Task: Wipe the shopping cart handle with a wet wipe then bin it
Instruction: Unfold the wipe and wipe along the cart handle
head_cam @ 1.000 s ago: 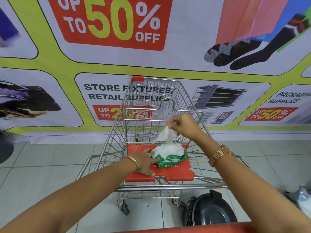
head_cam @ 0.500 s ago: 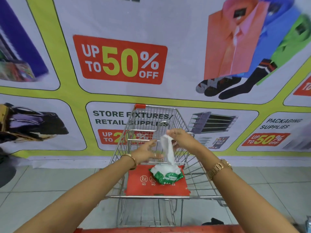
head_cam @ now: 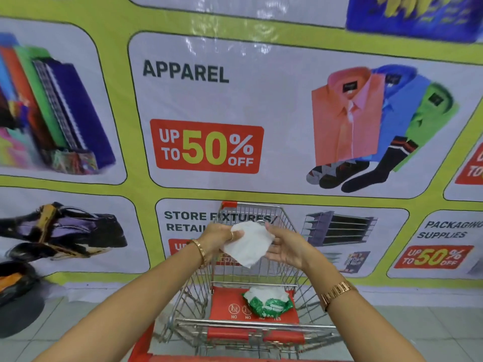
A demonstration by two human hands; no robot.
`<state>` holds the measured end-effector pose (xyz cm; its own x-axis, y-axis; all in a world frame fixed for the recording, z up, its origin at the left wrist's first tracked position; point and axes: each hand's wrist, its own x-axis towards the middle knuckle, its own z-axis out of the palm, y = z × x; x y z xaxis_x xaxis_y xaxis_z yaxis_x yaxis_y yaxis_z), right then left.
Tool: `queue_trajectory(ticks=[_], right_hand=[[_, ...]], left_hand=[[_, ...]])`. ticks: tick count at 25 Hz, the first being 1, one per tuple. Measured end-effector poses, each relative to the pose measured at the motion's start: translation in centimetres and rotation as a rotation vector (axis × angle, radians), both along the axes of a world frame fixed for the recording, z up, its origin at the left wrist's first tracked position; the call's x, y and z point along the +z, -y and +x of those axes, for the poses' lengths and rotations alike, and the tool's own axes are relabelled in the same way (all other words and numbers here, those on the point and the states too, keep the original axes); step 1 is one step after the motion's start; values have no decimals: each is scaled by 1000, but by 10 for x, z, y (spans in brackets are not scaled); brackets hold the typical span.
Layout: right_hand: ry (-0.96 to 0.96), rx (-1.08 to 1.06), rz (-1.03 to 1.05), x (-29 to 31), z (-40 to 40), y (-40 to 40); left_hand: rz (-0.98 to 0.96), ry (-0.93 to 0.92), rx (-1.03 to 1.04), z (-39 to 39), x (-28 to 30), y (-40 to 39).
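Note:
A white wet wipe (head_cam: pixel 248 244) is held up above the wire shopping cart (head_cam: pixel 300 291), spread between both hands. My left hand (head_cam: pixel 218 239) pinches its left edge. My right hand (head_cam: pixel 285 246) holds its right edge with fingers stretched along it. The green and white wipe pack (head_cam: pixel 266 303) lies on the cart's red child-seat flap (head_cam: pixel 224 301), with a tuft of wipe sticking out of its top. The red cart handle (head_cam: pixel 209 357) runs along the bottom edge of the view, below my forearms.
A large printed banner (head_cam: pixel 261 105) covers the wall right behind the cart. Grey tiled floor (head_cam: pixel 418 330) shows on both sides. A dark rounded object (head_cam: pixel 18 309) sits at the left edge on the floor.
The wipe came fully out of the pack and both hands lifted and unfolded it. My left hand left the pack and took the wipe's edge. The view tilted up; the black bin dropped out of sight.

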<state>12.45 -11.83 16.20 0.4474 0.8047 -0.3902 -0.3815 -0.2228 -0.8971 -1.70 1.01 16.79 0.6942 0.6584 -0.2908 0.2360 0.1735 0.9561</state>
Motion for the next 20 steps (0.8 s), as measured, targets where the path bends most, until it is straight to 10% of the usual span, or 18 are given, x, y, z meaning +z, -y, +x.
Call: queue_trajectory(ticks=[13, 20], right_hand=[[674, -317, -127, 29, -25, -10], [204, -491, 119, 34, -25, 6]], left_hand=[[-30, 35, 218, -31, 34, -5], [-108, 247, 317, -38, 22, -10]])
